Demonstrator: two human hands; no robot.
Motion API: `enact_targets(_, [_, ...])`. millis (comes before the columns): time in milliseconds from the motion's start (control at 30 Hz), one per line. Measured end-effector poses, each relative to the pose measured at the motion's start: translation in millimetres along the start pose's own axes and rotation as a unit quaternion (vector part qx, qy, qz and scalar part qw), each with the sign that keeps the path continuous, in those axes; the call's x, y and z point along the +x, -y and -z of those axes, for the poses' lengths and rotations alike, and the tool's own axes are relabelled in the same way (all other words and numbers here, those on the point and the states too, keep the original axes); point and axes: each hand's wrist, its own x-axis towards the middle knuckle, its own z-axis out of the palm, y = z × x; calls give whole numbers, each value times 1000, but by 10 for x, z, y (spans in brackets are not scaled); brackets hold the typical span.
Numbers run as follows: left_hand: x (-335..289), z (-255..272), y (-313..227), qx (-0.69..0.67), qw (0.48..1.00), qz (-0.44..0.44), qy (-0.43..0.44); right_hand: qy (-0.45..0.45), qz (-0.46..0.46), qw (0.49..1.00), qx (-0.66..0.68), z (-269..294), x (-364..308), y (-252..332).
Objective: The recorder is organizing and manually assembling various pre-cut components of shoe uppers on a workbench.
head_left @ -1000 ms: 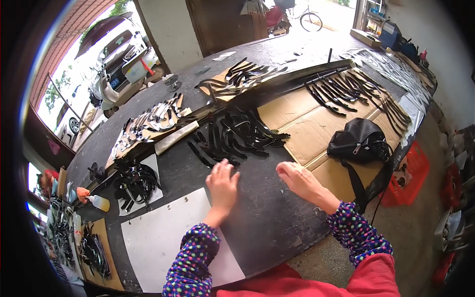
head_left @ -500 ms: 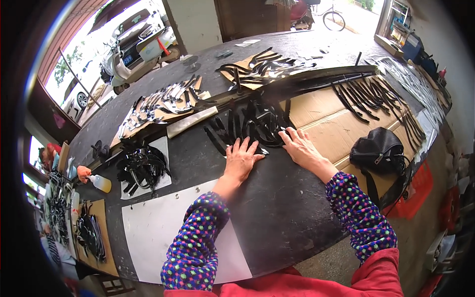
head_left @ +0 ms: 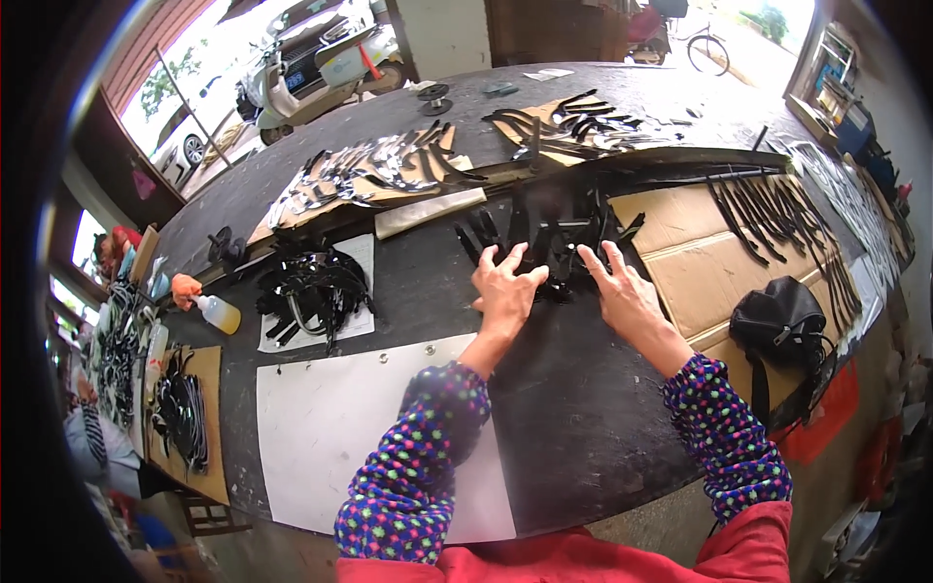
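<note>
A loose pile of glossy black strips [head_left: 561, 241] lies on the dark tabletop in front of me. At its near left edge is my left hand [head_left: 507, 291], fingers apart and bent, with nothing visible in it. My right hand [head_left: 632, 306] reaches to the pile's near right side, its fingers also spread and holding nothing that I can see. Some strips sit between the two hands. Whether the fingertips touch the strips cannot be made out. More black strips [head_left: 748, 219] are laid side by side on a cardboard sheet [head_left: 671, 233] to the right.
A black pouch [head_left: 777, 316] rests on the cardboard. On the left are a white sheet [head_left: 379, 437], a heap of black strips [head_left: 316, 287] and a spray bottle [head_left: 219, 313]. Behind a raised ridge [head_left: 661, 160], strips cover two cardboard pieces. Another person [head_left: 117, 253] is at far left.
Both hands have lifted slightly and spread their fingers; before, they lay flatter on the strips. The pile has shifted a little. The whole view has swung, moving the scene rightward.
</note>
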Motion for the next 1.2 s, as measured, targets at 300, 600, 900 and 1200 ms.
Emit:
enact_targets(300, [143, -80, -91, -234, 939, 215, -133, -27, 70, 988, -137, -116, 65, 53])
enact_targets(600, [612, -88, 334, -434, 826, 349, -83, 10, 70, 992, -101, 60, 185, 373])
enact_targets(900, [400, -354, -104, -324, 910, 259, -19, -19, 72, 996, -51, -136, 199, 283])
enact_targets(1200, [59, 308, 153, -466, 861, 183, 94, -46, 12, 999, 9, 227, -144, 1058])
